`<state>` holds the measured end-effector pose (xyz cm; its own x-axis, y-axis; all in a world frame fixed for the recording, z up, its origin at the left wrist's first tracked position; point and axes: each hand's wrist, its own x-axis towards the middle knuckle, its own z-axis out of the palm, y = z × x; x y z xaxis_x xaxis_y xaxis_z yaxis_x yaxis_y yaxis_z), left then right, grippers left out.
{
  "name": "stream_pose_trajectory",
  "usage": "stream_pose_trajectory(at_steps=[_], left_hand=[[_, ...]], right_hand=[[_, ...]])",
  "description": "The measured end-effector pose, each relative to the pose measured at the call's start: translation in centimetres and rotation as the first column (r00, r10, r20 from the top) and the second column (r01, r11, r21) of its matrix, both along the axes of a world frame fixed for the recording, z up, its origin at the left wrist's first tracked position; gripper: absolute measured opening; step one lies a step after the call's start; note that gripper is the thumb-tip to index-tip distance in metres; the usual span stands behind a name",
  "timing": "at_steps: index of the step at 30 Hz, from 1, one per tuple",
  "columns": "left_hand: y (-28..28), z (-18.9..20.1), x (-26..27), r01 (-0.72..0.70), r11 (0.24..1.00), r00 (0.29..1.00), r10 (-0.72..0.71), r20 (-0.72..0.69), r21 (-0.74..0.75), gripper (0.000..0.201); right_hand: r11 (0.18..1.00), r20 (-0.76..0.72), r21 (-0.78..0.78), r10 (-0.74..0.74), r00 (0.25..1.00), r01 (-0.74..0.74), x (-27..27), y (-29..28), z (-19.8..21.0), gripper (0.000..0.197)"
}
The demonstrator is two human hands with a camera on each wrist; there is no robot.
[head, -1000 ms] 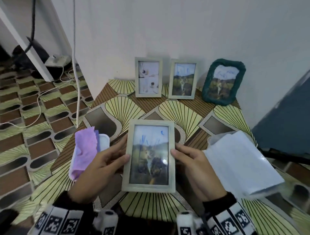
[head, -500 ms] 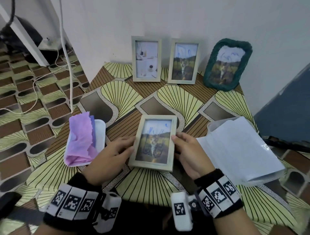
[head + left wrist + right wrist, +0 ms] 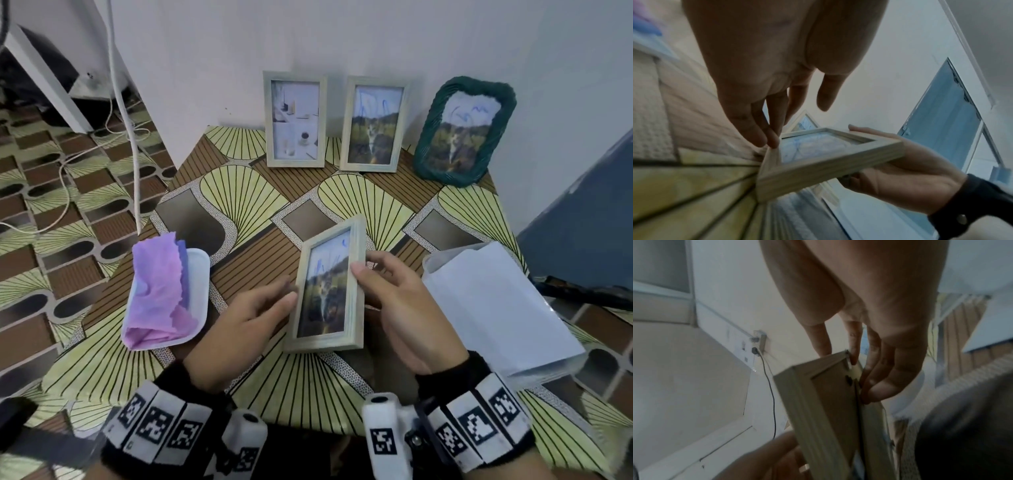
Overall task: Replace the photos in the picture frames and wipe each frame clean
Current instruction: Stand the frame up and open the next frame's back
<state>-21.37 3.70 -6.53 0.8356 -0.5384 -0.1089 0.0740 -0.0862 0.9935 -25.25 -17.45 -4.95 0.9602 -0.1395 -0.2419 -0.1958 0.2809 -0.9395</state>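
A pale wooden picture frame (image 3: 325,291) with a scribbled-over landscape photo stands tilted over the table's middle, right edge raised and left edge low. My right hand (image 3: 394,301) grips that raised edge, thumb on the front and fingers behind on the backing (image 3: 828,402). My left hand (image 3: 253,315) has straight fingers (image 3: 770,139) that touch the frame's (image 3: 828,164) low left rim. Against the wall stand three more frames: one with a pale photo (image 3: 294,120), one with a landscape (image 3: 373,125), and a green woven one (image 3: 462,130).
A purple cloth (image 3: 157,291) lies in a white tray (image 3: 202,274) at the table's left edge. A white plastic packet (image 3: 496,308) lies on the right. The patterned table (image 3: 239,192) stands against the wall, with cables on the floor to the left.
The frame came down from in front of me to the table and its right edge tipped up. My left hand loosened from a grip to a fingertip touch.
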Motion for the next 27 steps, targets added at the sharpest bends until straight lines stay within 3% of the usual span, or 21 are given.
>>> stream_pose_trajectory(at_steps=[3,6,8,11,14,17,21,27], left_hand=[[-1.3,0.4,0.1,0.015,0.997,0.993,-0.023,-0.113,-0.069,0.026],[-1.9,0.0,0.5,-0.058,0.997,0.967,0.043,-0.252,-0.054,0.055],[-2.1,0.1,0.7,-0.046,0.996,0.958,0.021,-0.287,-0.081,0.061],[-1.6,0.8,0.6,-0.036,0.992,0.969,0.004,-0.246,-0.125,0.051],[-0.1,1.4,0.8,-0.158,0.978,0.967,0.126,-0.221,-0.134,0.039],[1.8,1.6,1.1,-0.184,0.983,0.98,0.181,-0.078,-0.029,0.03],[3.8,1.8,1.8,-0.18,0.975,0.979,0.166,0.114,0.13,0.023],[5.3,1.4,2.5,0.055,0.943,0.986,-0.104,0.133,0.329,0.027]], right_hand=[[0.992,0.078,-0.127,0.016,0.997,-0.006,0.0,-0.1,0.7,0.015],[0.967,0.13,-0.25,0.078,0.988,-0.043,0.2,0.1,1.2,0.018],[0.944,0.128,-0.311,0.155,0.98,-0.109,0.3,0.5,1.3,0.021],[0.906,0.106,-0.376,0.252,0.962,-0.196,0.4,1.2,0.9,0.023],[0.84,0.05,-0.457,0.353,0.934,-0.293,0.2,1.8,0.0,0.026],[0.745,0.005,-0.586,0.397,0.918,-0.319,0.1,2.4,-0.9,0.034],[0.551,-0.006,-0.782,0.459,0.888,-0.29,-0.1,2.9,-1.0,0.035],[0.284,-0.055,-0.925,0.554,0.831,-0.251,-0.5,2.9,-0.9,0.04]])
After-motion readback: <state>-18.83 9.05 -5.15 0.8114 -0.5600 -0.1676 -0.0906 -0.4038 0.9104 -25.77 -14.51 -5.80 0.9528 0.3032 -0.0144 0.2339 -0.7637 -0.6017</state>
